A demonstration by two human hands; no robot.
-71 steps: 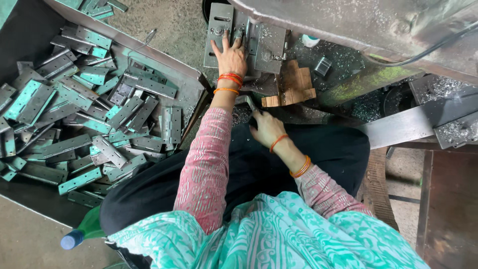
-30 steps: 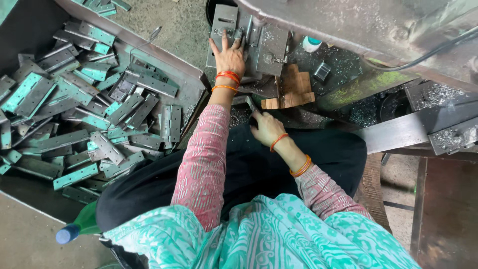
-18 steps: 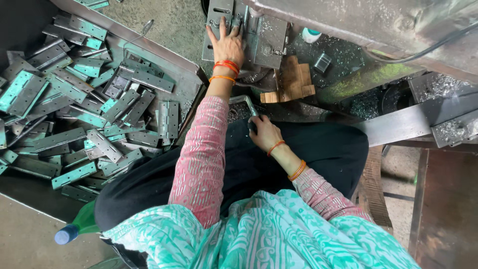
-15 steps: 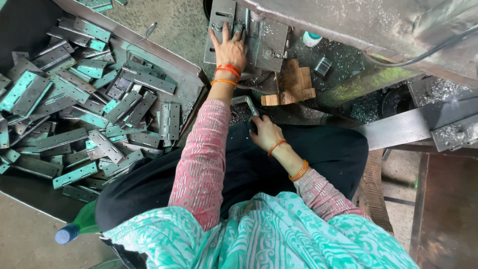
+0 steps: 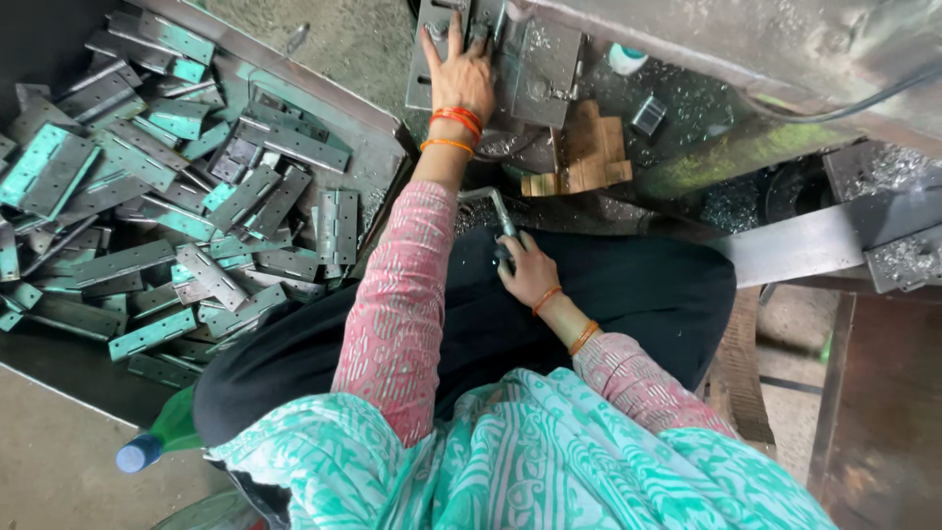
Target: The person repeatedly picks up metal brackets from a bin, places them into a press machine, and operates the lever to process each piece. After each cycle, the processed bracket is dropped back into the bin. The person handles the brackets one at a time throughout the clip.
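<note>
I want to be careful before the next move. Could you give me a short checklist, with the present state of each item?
1. Left hand flat on the metal plate at the machine: ok.
2. Left fingers clear of moving parts: cannot tell, they lie close to the metal block.
3. Right hand gripping the bent metal handle: ok.
4. Plate seated straight: cannot tell, hand covers it.
5. Supply of hinges in the tray at the left: ok.

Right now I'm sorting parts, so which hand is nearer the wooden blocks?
Left. The left hand lies on the metal plate beside the wooden blocks; the right hand is lower, gripping a handle.
</note>
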